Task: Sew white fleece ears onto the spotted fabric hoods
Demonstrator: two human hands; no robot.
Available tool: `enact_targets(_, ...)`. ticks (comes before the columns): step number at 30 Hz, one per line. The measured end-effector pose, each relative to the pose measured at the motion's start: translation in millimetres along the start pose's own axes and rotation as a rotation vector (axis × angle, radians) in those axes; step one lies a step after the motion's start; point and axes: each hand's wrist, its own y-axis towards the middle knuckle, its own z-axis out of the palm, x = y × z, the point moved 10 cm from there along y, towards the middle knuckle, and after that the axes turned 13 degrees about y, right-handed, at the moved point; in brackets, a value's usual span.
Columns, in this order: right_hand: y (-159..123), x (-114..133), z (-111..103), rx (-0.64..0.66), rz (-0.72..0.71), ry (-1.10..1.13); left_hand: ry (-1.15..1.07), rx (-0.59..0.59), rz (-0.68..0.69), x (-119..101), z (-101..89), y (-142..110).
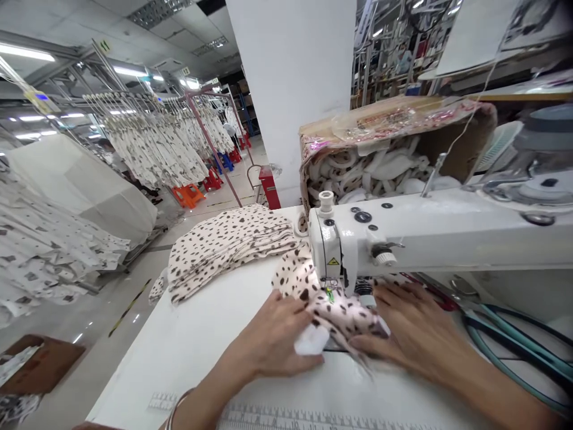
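Observation:
A piece of cream fabric with dark spots lies under the needle of a white sewing machine. My left hand rests palm down at the fabric's left edge, fingers stretched onto it and thumb spread apart. A small white piece shows between that thumb and the fingers. To the right of the needle, my right hand has the fabric's right end between thumb and fingers; its fingertips are partly hidden behind the machine head. The fabric's near edge is blurred.
A stack of spotted fabric pieces lies left of the machine. Behind stands a cardboard box stuffed with white pieces. Teal-handled scissors lie at right, a ruler along the front. Hanging garments line the aisle.

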Motion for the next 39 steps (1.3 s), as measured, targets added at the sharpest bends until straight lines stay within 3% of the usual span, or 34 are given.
enact_targets(3, 2, -1, -4, 0.006, 0.027, 0.035, -0.087, -0.007, 0.064, -10, -4.8, -2)
enact_targets(7, -3, -9, 20, 0.099, 0.02, 0.003, -0.298, -0.115, 0.099, -2, -4.9, 3)
enact_targets(11, -14, -31, 38, 0.151, 0.125, -0.018, -0.527, -0.154, -0.059, 22, 13.3, 15)
enact_targets(15, -14, -35, 27, 0.158, 0.109, 0.04, -0.897, -0.14, -0.212, 35, 27.1, 19)
enact_targets(18, -4, -16, 7, 0.132, 0.007, 0.167, -1.165, -0.086, -0.187, 30, 27.9, 21)
enact_targets(20, 1, 3, 0, 0.165, -0.065, 0.322, -1.244, -0.124, -0.155, 29, 21.8, 21)
enact_targets(22, 2, 22, 3, 0.278, -0.113, 0.483, -1.176, -0.151, -0.157, 30, 19.9, 22)
enact_targets(25, -3, 40, 13, 0.434, -0.133, 0.623, -0.776, -0.145, -0.185, 28, 22.4, 23)
enact_targets(27, -2, 38, 12, 0.401, -0.111, 0.644, -0.483, -0.136, -0.152, 21, 22.9, 24)
enact_targets(29, 1, 27, 9, 0.303, -0.059, 0.605, -0.329, -0.167, -0.105, 15, 20.9, 23)
enact_targets(31, 0, 15, 13, 0.263, 0.004, 0.517, -0.284, -0.256, -0.072, 13, 14.3, 21)
enact_targets(34, -10, -2, 32, 0.352, 0.092, 0.378, -0.256, -0.359, -0.013, 9, 6.6, 17)
enact_targets(39, -26, -29, 44, 0.408, 0.165, 0.297, -0.292, -0.298, 0.003, 8, 12.1, 14)
